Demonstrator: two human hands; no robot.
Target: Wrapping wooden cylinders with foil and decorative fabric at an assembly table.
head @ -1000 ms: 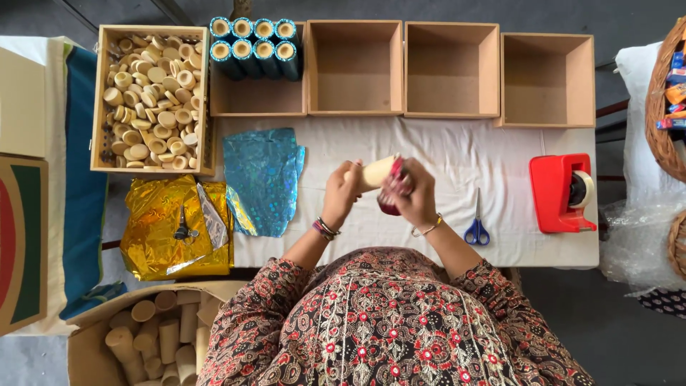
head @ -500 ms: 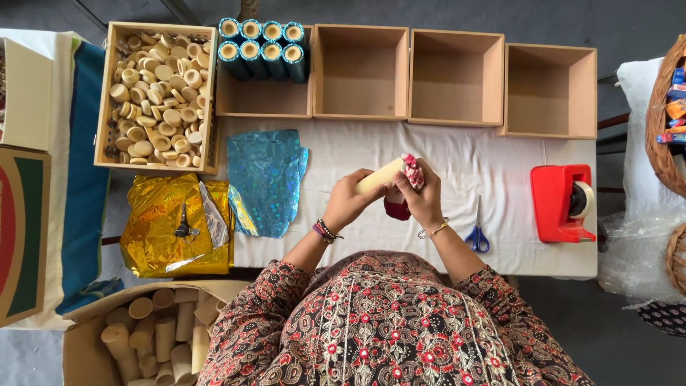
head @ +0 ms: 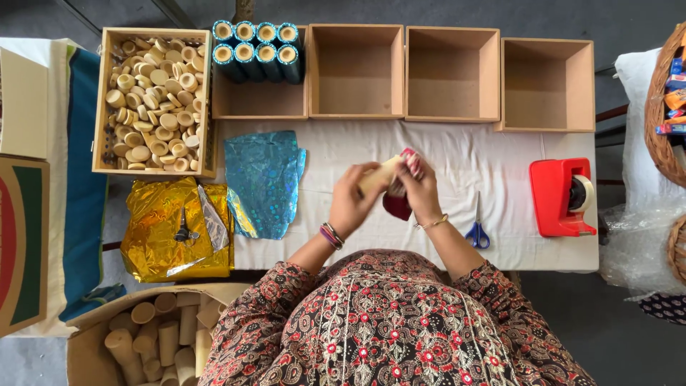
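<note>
Over the white table [head: 457, 157] my left hand [head: 351, 200] grips a bare cardboard tube [head: 377, 176] by its lower end. My right hand [head: 418, 187] closes on the tube's other end, pressing a red patterned wrapper [head: 409, 156] onto it. A dark red piece [head: 397, 206] hangs below my hands. Blue holographic foil sheets [head: 263, 182] lie just left of my hands. Several tubes wrapped in blue foil [head: 257, 48] stand in the leftmost open box [head: 257, 104].
Three more open wooden boxes [head: 450, 111] line the far edge. A crate of round wooden caps [head: 151, 100] sits far left, gold foil with a black clip [head: 175, 229] below it. Blue scissors [head: 477, 232] and a red tape dispenser [head: 561, 196] lie right. A carton of bare tubes [head: 153, 336] stands lower left.
My hands with the tube shifted slightly toward the far edge and turned the tube. The red wrapper now sits at the tube's upper end under my right fingers.
</note>
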